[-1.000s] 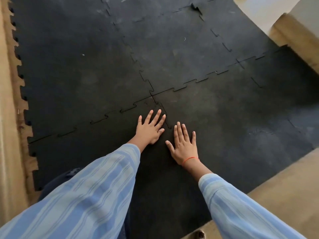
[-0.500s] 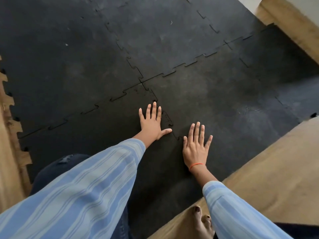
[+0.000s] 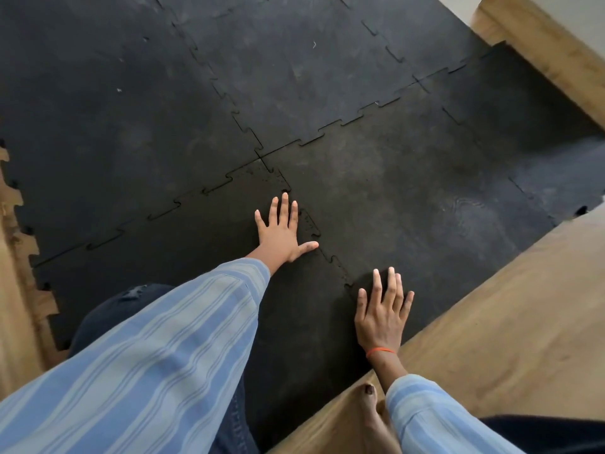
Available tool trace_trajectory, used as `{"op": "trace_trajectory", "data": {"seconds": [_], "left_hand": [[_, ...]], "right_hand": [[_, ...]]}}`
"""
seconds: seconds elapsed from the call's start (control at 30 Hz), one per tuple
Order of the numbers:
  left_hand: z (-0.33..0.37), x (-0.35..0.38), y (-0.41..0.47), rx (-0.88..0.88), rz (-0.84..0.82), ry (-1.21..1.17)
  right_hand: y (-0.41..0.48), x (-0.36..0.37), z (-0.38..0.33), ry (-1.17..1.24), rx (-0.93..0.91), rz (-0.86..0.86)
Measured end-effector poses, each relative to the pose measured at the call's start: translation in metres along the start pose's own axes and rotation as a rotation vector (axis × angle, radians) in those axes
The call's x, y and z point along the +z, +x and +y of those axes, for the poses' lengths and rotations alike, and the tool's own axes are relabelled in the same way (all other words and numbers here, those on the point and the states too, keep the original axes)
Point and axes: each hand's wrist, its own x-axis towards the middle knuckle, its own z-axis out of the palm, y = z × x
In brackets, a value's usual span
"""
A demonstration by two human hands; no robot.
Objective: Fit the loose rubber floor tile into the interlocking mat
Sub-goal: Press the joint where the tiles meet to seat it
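Rubber tile pressed along its seam

Rubber tile lies at 7 o'clock in the view, joined to the mat on its far and right edges. The left hand, at centre, is flat and released, probably to push down the raised teeth. At 5 o'clock the right hand, also flat and grasping nothing, presses the same seam nearer the wooden floor.

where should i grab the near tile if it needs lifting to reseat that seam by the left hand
Take the loose rubber tile by its free straight edge, which borders the wooden floor on the near right. That edge has no neighbouring tile, so fingers can probably slip under from the floor side. Its toothed seam, between the left hand and right hand, is meshed and lies flat, offering nothing to pinch.
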Motion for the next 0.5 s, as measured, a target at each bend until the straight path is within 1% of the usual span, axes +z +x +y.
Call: {"op": "trace_trajectory", "data": {"seconds": [0.13,0.23,0.27,0.33,0.37,0.5], "left_hand": [[-0.001,0.002,0.001,0.009,0.002,-0.008],[-0.003,0.003,0.002,0.02,0.003,-0.017],[-0.004,0.004,0.002,0.025,0.003,-0.022],[-0.005,0.006,0.004,0.039,0.007,-0.032],[-0.007,0.006,0.005,0.047,0.007,-0.037],[-0.019,0.005,0.005,0.113,-0.013,-0.07]], "right_hand": [[-0.001,0.001,0.003,-0.011,-0.055,0.004],[0.009,0.0,-0.022,0.045,-0.182,0.018],[0.013,0.002,-0.033,0.052,-0.267,-0.015],[0.018,0.009,-0.048,-0.021,-0.443,-0.135],[0.02,0.012,-0.051,-0.061,-0.48,-0.187],[0.029,0.016,-0.057,-0.127,-0.447,-0.264]]}}
